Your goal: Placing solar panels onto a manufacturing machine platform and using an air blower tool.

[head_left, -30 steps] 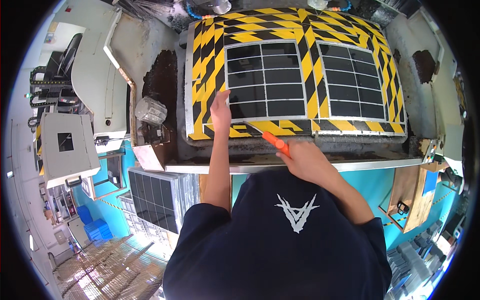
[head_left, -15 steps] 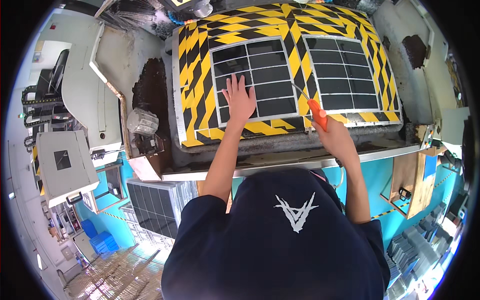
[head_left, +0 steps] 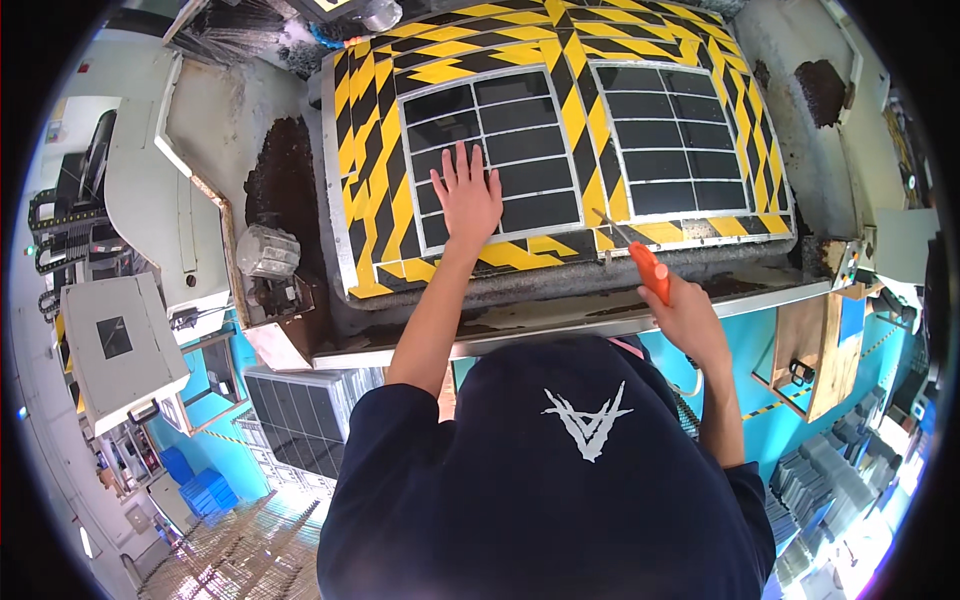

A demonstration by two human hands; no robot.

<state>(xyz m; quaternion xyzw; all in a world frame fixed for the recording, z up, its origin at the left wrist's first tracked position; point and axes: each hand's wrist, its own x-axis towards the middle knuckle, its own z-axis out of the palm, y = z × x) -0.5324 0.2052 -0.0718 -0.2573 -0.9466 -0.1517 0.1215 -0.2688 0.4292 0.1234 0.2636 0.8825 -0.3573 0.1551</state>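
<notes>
My left hand (head_left: 470, 207) lies flat with its fingers spread on the left black panel (head_left: 525, 170), which light strips divide into rectangles. In my right hand (head_left: 690, 325) is an orange-handled tool (head_left: 650, 272) with a thin metal blade or shaft. Its exact kind cannot be made out. The shaft points up and left, its tip near the lower end of the yellow-and-black striped band (head_left: 583, 130) between the panels. To the right of that band sits a second divided black panel (head_left: 665, 165). Striped tape surrounds both panels.
The panels' bed sits in a grimy machine basin with a metal front rail (head_left: 600, 328) before me. A motor-like part (head_left: 268, 250) is at its left. Stacked dark panels (head_left: 295, 415) stand lower left, and a wooden box (head_left: 815, 345) is to the right.
My right hand and the orange-handled tool have moved down and slightly right, away from the left panel's edge. My left hand stays flat on that panel. The whole view has shifted slightly.
</notes>
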